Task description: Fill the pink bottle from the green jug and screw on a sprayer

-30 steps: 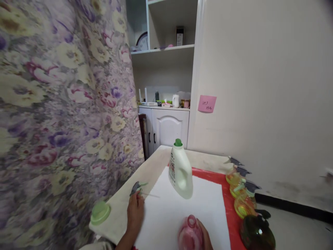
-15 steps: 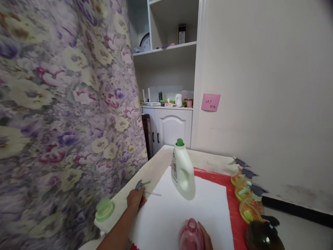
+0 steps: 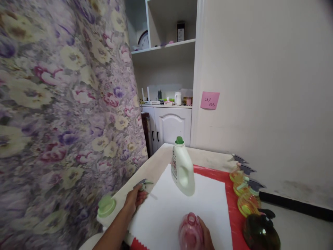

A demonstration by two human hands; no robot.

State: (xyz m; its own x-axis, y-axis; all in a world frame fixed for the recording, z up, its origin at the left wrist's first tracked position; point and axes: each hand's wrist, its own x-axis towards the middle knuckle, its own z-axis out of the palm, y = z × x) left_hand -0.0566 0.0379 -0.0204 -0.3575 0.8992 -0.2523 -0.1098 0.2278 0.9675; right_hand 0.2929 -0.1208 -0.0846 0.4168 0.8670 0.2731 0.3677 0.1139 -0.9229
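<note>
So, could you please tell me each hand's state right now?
Left hand: at the grey-and-green plastic spray head; whether it grips cannot be told.
Right hand: closed, holding the translucent pink rounded bottle.

Left hand [image 3: 133, 198]: one, bare, slim; fingers [image 3: 142, 197] slender, with rounded ends. Left forearm [image 3: 114, 224], behind that hand: one, bare over its visible length, smooth in outline, narrowing toward the wrist [image 3: 128, 207]; cut by the lower border. Right hand [image 3: 206, 234]: one, bare, partly visible, finger detail small and soft. Pale rounded patch [image 3: 91, 242], beside the left forearm: off-white; clothing or furniture, cannot tell.
</note>
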